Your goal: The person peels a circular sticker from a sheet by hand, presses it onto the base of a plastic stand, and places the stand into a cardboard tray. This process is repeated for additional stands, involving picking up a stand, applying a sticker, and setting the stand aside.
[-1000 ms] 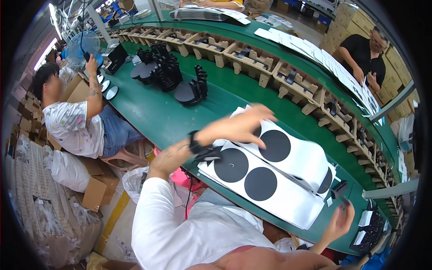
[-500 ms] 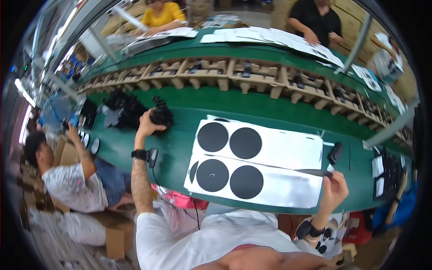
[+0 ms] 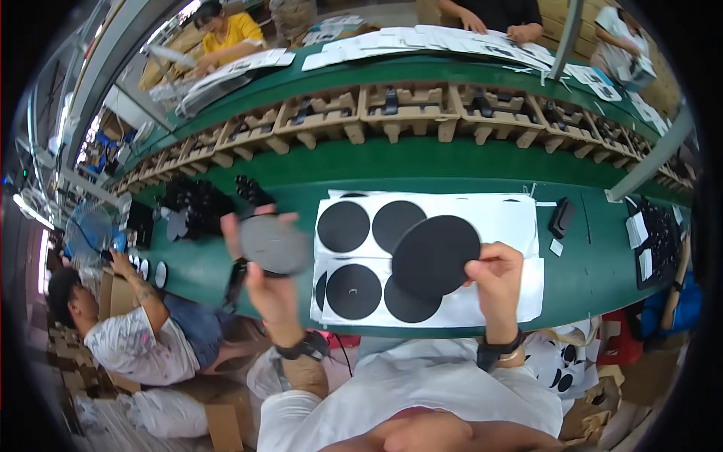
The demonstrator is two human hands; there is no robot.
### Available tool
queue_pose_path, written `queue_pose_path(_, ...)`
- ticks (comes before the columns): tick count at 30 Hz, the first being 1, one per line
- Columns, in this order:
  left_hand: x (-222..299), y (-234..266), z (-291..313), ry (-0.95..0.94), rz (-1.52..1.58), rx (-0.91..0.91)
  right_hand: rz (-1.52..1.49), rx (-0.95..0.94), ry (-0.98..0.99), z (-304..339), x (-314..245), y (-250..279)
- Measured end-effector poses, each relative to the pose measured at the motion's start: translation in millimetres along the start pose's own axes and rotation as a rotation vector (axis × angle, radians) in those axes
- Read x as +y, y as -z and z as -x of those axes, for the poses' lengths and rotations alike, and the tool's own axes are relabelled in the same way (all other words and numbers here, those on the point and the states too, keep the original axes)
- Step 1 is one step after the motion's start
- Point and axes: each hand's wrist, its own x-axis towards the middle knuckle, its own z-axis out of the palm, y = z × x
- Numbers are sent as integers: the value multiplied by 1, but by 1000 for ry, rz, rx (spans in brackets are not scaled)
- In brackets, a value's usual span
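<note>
My left hand (image 3: pixel 269 292) grips a dark grey round base (image 3: pixel 273 245), its fingers around the rim; both are a little blurred. To its right, my right hand (image 3: pixel 498 280) pinches the edge of a black round sticker (image 3: pixel 437 256), raised above the table with its flat face showing. Beneath lie glossy white backing sheets (image 3: pixel 498 301) bearing other black round stickers (image 3: pixel 354 291). The raised sticker partly covers two of those on the sheets. A gap separates the round base from the sticker.
Black parts (image 3: pixel 194 207) are heaped at the left of the green table (image 3: pixel 580 301). A small black object (image 3: pixel 561 218) lies right of the sheets. Cardboard trays (image 3: pixel 410 102) line the far side. A co-worker (image 3: pixel 128 324) sits at left; others work across the table.
My left hand has come from the heap of black parts toward me with the round base. The right hand has moved left from the sheets' right edge, lifting a black round sticker.
</note>
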Motion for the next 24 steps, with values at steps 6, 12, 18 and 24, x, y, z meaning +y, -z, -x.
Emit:
queue_pose_path(6,-32,-68,41,357,334,-115,-75,-198,-229,-1,4,-41)
queue_pose_path(12,-37,-76,48,381,290,-254,-107,-168,-218,7,4,-40)
queue_pose_path(18,-35,-80,52,375,263,-290,-83,-161,-187,12,3,-37)
queue_pose_path(24,-34,-77,54,389,305,-314,-92,-189,-159,19,3,-37)
